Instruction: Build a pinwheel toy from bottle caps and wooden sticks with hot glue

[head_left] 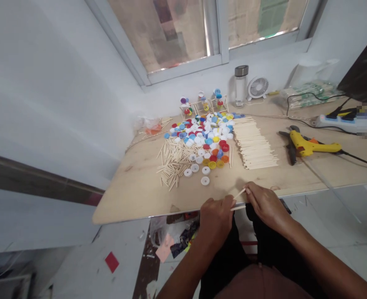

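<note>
The left hand [216, 220] is closed around thin wooden sticks [239, 193], and the right hand [266, 205] pinches them between its fingers. The hands are close together, not touching, with the sticks spanning the gap. Both are at the front edge of the wooden surface [133, 195], in front of the pile of bottle caps [202, 141].

Loose sticks [171, 164] lie against the pile's left side, and a neat bank of sticks [253, 143] lies just to its right. Small stick frames [203, 104] holding caps stand at its far side. A bottle [241, 85] and a small fan [258, 88] stand beyond it. A glue gun [311, 145], pliers [287, 143] and a power strip [336, 122] lie well to its right.
</note>
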{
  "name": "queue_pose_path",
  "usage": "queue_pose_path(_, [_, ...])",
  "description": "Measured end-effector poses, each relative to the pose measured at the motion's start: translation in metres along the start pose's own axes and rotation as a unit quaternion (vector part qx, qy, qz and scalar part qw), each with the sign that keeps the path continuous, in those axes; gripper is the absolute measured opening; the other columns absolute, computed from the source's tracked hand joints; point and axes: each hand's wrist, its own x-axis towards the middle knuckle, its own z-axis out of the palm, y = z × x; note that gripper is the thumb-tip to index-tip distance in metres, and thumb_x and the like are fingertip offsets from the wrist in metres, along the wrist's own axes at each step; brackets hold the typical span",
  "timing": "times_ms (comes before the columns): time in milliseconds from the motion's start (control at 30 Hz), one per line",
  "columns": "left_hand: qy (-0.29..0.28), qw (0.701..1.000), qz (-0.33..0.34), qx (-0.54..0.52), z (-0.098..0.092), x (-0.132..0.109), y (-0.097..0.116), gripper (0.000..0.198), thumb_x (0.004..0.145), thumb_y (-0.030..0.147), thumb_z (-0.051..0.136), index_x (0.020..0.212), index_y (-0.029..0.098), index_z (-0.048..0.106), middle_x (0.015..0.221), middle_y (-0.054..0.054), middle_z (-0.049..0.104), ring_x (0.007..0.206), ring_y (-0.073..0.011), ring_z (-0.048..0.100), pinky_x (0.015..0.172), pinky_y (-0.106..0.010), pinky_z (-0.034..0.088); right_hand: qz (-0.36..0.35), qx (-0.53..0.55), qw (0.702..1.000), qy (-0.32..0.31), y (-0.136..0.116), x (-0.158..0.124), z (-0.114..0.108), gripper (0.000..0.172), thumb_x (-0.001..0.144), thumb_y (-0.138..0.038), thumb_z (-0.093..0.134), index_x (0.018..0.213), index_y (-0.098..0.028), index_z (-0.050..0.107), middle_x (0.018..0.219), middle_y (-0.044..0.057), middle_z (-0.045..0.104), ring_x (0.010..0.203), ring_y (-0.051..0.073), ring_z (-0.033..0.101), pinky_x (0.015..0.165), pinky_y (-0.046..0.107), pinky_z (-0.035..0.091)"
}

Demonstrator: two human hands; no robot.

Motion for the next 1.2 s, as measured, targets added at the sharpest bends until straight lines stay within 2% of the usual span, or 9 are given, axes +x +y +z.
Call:
queue_pose_path(233, [-0.040,0.999,-0.030,-0.004,0.000,0.002,0.001,0.019,0.091,0.020,0.043,0.084,0.021,0.060,0.065,-0.002,0.069,0.061,-0.0201,0.063,0.059,-0.030,0.035,0.016,0.004,0.999,0.035,-0.001,0.003,0.003,0.025,0.095,-0.027,0.027,0.086,-0.020,0.049,0.069,0.006,0.063,0.065,0.023,0.063,0.057,0.029,0.039])
queue_pose_path(400, [-0.086,0.994,-0.069,-0.021,-0.001,0.005,-0.001,0.018,0.091,0.023,0.045,0.092,0.022,0.062,0.074,-0.004,0.071,0.066,-0.0212,0.066,0.059,-0.029,0.037,0.035,0.170,0.985,0.021,-0.003,0.003,-0.004,0.028,0.096,-0.032,0.030,0.088,-0.020,0.054,0.064,0.001,0.059,0.059,0.016,0.057,0.059,0.026,0.042])
queue_pose_path(567, [-0.104,0.990,-0.095,-0.025,-0.003,0.007,-0.001,0.022,0.092,0.026,0.041,0.097,0.023,0.063,0.077,-0.004,0.072,0.071,-0.0220,0.067,0.061,-0.029,0.039,0.039,0.270,0.962,0.003,0.001,0.002,-0.005,0.028,0.094,-0.035,0.038,0.106,-0.019,0.058,0.077,0.001,0.064,0.071,0.015,0.061,0.065,0.025,0.045])
queue_pose_path(733, [-0.104,0.990,-0.096,-0.023,-0.002,0.007,0.001,0.023,0.092,0.026,0.041,0.098,0.024,0.063,0.076,-0.004,0.072,0.071,-0.0224,0.067,0.062,-0.029,0.041,0.071,0.285,0.956,0.019,0.005,0.003,0.000,0.030,0.093,-0.039,0.042,0.101,-0.018,0.061,0.072,0.001,0.065,0.066,0.015,0.061,0.062,0.025,0.046])
queue_pose_path(867, [-0.110,0.990,-0.091,-0.021,-0.001,0.007,0.003,0.022,0.092,0.024,0.041,0.096,0.023,0.063,0.075,-0.005,0.071,0.070,-0.0223,0.067,0.063,-0.030,0.042,0.058,0.274,0.960,0.020,0.004,0.004,0.002,0.031,0.095,-0.036,0.036,0.098,-0.018,0.060,0.068,0.000,0.063,0.061,0.014,0.059,0.061,0.025,0.045])
queue_pose_path(1067, [-0.117,0.987,-0.097,-0.043,0.001,0.005,0.004,0.021,0.091,0.023,0.042,0.097,0.022,0.062,0.077,-0.005,0.071,0.071,-0.0206,0.066,0.064,-0.028,0.042,0.066,0.241,0.967,0.054,0.003,0.002,0.006,0.031,0.094,-0.035,0.035,0.095,-0.018,0.060,0.065,0.001,0.061,0.059,0.015,0.059,0.060,0.026,0.045])
queue_pose_path(1200, [-0.122,0.983,-0.106,-0.086,0.003,0.004,0.004,0.022,0.091,0.021,0.041,0.097,0.021,0.062,0.078,-0.005,0.071,0.072,-0.0193,0.066,0.065,-0.027,0.041,0.068,0.266,0.961,0.037,0.001,-0.001,0.003,0.033,0.094,-0.037,0.035,0.098,-0.018,0.062,0.068,0.001,0.062,0.062,0.015,0.059,0.060,0.025,0.045])
